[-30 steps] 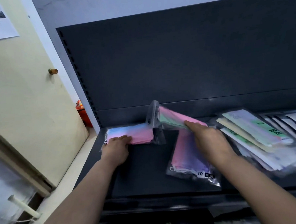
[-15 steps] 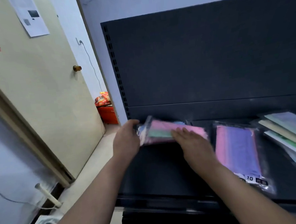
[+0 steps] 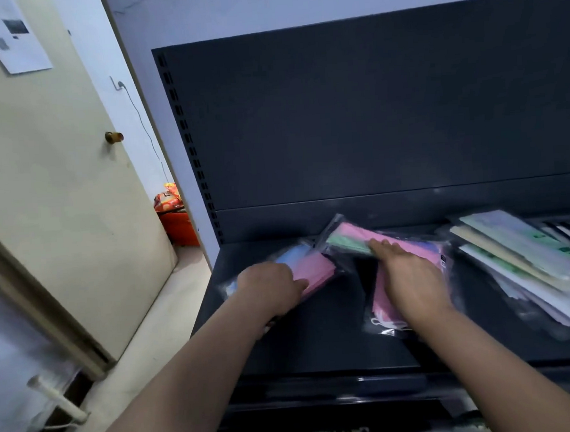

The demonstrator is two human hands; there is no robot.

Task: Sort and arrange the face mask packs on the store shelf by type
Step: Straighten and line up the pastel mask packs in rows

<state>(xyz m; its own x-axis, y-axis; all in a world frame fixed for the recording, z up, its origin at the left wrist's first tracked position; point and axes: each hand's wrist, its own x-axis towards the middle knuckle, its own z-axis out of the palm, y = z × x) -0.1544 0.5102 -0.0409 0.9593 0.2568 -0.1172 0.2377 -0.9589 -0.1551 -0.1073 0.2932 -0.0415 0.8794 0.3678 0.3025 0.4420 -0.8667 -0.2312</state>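
Observation:
Clear mask packs lie on the dark shelf (image 3: 301, 345). My left hand (image 3: 271, 291) grips a blue and pink pack (image 3: 313, 269) that lies aslant at the shelf's left end. My right hand (image 3: 412, 276) presses with straight fingers on a green and pink pack (image 3: 346, 237). This pack lies across the top of a pink and purple pack (image 3: 381, 305), which my right hand partly hides. A fanned pile of pale green and cream packs (image 3: 519, 255) fills the shelf's right side.
The shelf's dark back panel (image 3: 371, 117) rises right behind the packs. A cream door (image 3: 51, 183) stands to the left, with an orange bag (image 3: 177, 219) on the floor beyond it. A white pipe handle (image 3: 56, 395) sticks out at the lower left.
The green and pink pack has moved right under my right hand and now lies over the pink and purple pack. My left hand has shifted onto the blue and pink pack, now aslant.

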